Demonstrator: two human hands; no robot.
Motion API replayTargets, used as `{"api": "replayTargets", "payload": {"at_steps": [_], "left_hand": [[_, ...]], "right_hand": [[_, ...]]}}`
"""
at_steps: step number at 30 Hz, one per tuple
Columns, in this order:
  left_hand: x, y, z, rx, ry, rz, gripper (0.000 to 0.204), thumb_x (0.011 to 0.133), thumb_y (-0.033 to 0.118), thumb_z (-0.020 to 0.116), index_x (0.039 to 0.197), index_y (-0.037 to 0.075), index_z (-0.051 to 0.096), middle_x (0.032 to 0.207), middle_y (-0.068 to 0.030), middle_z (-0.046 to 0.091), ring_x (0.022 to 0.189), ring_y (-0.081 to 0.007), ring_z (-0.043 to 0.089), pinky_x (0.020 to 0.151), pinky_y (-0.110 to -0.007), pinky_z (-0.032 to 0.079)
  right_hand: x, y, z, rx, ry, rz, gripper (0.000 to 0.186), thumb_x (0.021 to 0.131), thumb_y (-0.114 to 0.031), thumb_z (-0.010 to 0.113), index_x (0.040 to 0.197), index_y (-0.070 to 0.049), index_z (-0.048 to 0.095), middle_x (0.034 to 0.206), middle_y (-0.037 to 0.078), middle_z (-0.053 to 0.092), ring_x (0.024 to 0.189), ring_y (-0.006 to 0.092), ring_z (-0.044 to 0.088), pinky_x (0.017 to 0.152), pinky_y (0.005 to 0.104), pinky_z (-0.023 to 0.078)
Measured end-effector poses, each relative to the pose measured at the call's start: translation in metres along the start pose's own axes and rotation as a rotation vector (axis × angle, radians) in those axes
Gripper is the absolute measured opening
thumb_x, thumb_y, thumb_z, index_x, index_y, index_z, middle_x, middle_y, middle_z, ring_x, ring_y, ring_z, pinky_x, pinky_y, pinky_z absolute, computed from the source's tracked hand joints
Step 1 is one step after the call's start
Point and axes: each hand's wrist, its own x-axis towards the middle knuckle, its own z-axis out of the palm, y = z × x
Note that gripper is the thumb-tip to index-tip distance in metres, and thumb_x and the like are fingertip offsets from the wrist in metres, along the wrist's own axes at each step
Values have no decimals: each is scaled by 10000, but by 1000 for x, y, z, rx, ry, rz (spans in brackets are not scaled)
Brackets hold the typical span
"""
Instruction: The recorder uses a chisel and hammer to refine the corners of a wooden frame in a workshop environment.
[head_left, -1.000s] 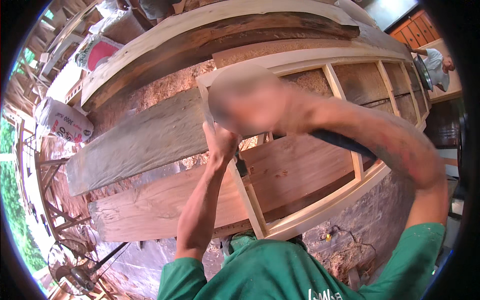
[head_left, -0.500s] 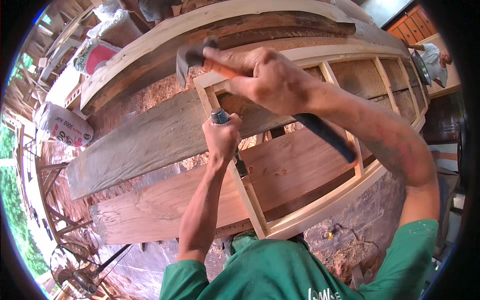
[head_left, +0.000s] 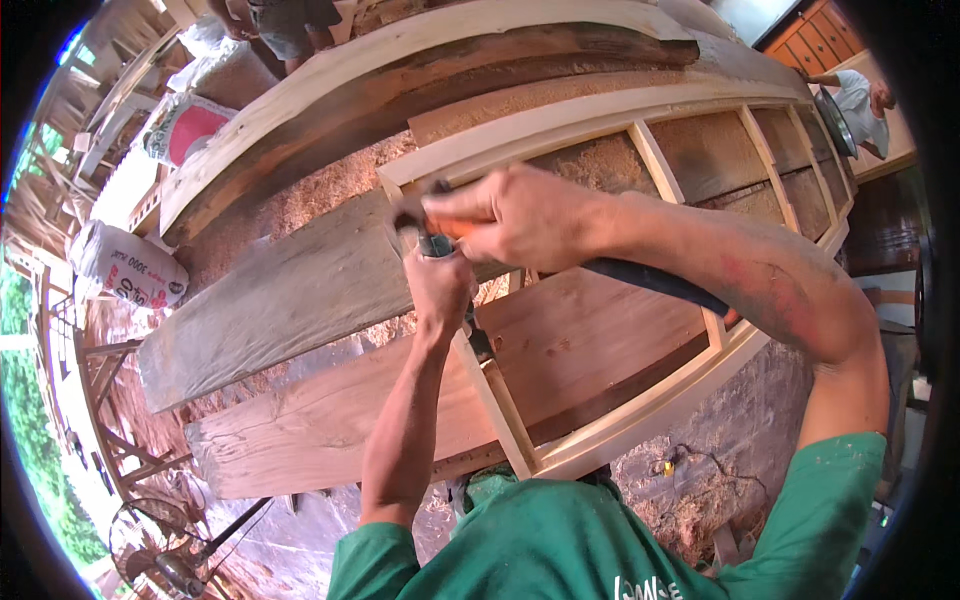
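Nearest: the person's green shirt (head_left: 540, 540) at the lower edge, both forearms out over a pale wooden frame (head_left: 490, 405). The frame's near corner lies just in front of the shirt.

Left hand (head_left: 440, 285): closed in a fist around a chisel (head_left: 436, 245), thumb side up, butt end showing above the fist. The tool's dark lower part shows below the fist, at the end piece of the frame; contact of its edge with the wood not resolvable.

Right hand (head_left: 520, 215): gripping a hammer (head_left: 655, 283) close to the head, on the orange part; dark handle runs back beneath the forearm. Head slightly blurred, at the chisel's butt; touching or just apart, cannot tell.

Beneath the frame: a reddish-brown board (head_left: 590, 340), and beyond it a grey, weathered plank (head_left: 270, 290) reaching out to the left. Frame's cross-pieces run off toward the right.

Farther: wood shavings (head_left: 320, 185), then a thick curved slab (head_left: 430, 85) with a dark side. Far left, a white sack (head_left: 130, 262) and a white-and-red one. Far right, a person in a light shirt (head_left: 860, 112) near an orange-brown cabinet (head_left: 815, 42).
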Motion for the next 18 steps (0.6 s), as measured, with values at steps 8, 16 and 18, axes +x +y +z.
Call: {"api": "replayTargets", "payload": {"at_steps": [8, 16, 18], "left_hand": [[-2, -1, 6, 53, 33, -75, 151, 825, 78, 618, 699, 40, 543, 582, -11, 532, 452, -93, 503, 417, -281, 405], [-1, 25, -17, -329, -167, -309, 206, 823, 61, 666, 676, 77, 523, 515, -2, 473, 367, -101, 420, 350, -284, 341], [10, 31, -39, -446, -71, -431, 433, 931, 207, 552, 546, 148, 364, 451, 32, 331, 350, -98, 321, 354, -260, 251]], "right_hand": [[-7, 35, 24, -46, 60, -9, 598, 848, -199, 628, 1431, -152, 505, 968, 127, 719, 713, 155, 613, 756, 273, 500], [-32, 2, -26, 35, 234, 165, 563, 913, -210, 580, 1404, 40, 464, 757, 140, 648, 583, 168, 555, 584, 330, 467], [-56, 6, -20, 113, 309, 229, 606, 900, -220, 617, 1425, 27, 442, 780, 132, 647, 653, 152, 560, 631, 307, 469]]}}
